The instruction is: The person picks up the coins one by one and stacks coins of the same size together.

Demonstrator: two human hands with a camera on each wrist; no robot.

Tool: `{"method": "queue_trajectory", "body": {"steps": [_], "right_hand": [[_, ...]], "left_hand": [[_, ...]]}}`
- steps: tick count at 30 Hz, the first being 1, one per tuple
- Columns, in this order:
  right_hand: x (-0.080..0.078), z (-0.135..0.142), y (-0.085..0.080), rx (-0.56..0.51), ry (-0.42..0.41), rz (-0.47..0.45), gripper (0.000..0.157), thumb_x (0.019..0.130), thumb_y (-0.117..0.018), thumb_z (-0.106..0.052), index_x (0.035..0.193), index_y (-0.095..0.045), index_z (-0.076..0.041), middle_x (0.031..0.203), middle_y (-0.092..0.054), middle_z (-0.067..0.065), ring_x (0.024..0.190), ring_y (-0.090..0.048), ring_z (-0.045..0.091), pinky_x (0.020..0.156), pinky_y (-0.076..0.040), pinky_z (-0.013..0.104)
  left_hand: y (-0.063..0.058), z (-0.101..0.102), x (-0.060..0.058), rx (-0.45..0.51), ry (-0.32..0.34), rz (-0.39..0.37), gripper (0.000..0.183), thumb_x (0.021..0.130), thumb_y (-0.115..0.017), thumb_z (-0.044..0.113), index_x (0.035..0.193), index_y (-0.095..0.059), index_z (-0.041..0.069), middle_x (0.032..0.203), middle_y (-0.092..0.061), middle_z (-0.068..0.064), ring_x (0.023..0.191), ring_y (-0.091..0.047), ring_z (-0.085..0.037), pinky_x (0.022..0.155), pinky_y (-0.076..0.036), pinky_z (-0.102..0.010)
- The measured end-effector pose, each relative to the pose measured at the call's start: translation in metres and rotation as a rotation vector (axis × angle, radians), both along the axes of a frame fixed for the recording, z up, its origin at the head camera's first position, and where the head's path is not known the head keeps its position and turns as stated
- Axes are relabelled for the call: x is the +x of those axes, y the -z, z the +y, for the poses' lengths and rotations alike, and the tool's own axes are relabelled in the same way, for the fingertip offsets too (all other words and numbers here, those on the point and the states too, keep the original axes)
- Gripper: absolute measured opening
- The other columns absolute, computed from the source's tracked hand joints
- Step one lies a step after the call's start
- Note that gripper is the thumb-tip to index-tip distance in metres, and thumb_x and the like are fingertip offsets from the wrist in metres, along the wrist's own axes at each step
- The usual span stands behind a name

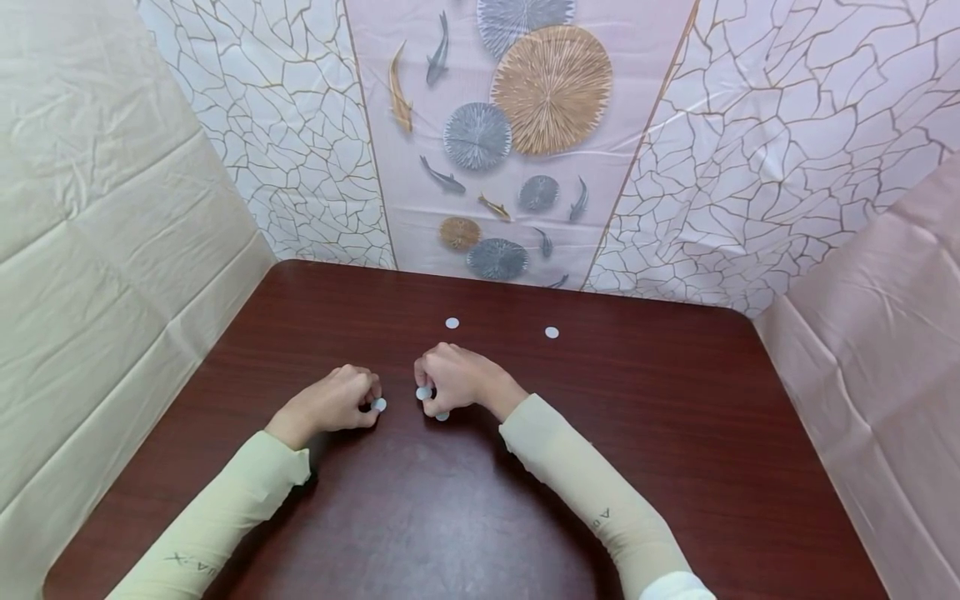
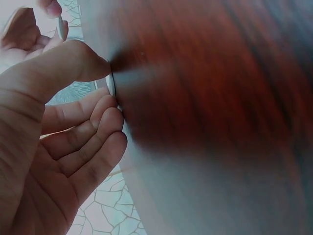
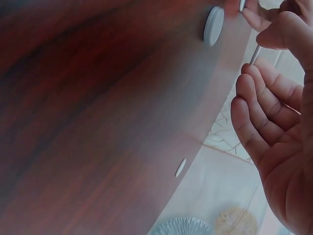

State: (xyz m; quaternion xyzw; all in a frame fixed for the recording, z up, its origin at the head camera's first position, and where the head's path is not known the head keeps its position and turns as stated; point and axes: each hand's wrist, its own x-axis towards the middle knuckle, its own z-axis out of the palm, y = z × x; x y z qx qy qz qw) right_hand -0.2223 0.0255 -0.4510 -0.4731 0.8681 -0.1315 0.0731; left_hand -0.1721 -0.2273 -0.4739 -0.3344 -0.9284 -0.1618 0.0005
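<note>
My left hand [image 1: 333, 404] pinches a small white disc [image 1: 378, 404] between thumb and fingertips, low at the tabletop. The left wrist view shows this disc [image 2: 111, 85] nearly edge-on, its edge close to the wood. Just to the right, my right hand [image 1: 461, 377] holds another white disc [image 1: 423, 392] between thumb and fingers. In the right wrist view that disc [image 3: 255, 55] appears as a thin tilted edge. Partly hidden under the right hand, a further white disc [image 1: 442, 416] lies on the table by the thumb.
Two more white discs lie farther back on the dark red-brown table [image 1: 675, 433], one at centre [image 1: 452, 323] and one to its right [image 1: 552, 332]. Patterned cloth [image 1: 300, 125] hangs behind the table's far edge, and plain pale cloth [image 1: 90, 250] borders the left side.
</note>
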Motion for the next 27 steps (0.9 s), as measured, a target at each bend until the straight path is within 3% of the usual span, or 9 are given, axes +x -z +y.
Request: {"method": "queue_trajectory", "body": {"steps": [17, 27], "right_hand": [[0.009, -0.042, 0.009, -0.002, 0.003, -0.046, 0.017, 0.077, -0.082, -0.023, 0.089, -0.073, -0.013, 0.077, -0.066, -0.009, 0.065, -0.059, 0.003, 0.063, -0.048, 0.015], [0.013, -0.058, 0.014, 0.024, 0.052, -0.050, 0.014, 0.077, -0.084, -0.022, 0.083, -0.073, -0.016, 0.076, -0.067, -0.011, 0.068, -0.060, 0.004, 0.064, -0.047, 0.016]], "left_hand": [[0.001, -0.001, 0.002, 0.000, 0.004, -0.003, 0.013, 0.078, -0.079, 0.009, 0.083, -0.067, 0.011, 0.075, -0.063, 0.003, 0.067, -0.054, -0.003, 0.062, -0.047, -0.022], [0.001, -0.002, 0.003, 0.018, 0.013, 0.006, 0.014, 0.078, -0.080, 0.007, 0.084, -0.067, 0.008, 0.076, -0.063, 0.001, 0.067, -0.053, -0.003, 0.062, -0.047, -0.020]]}}
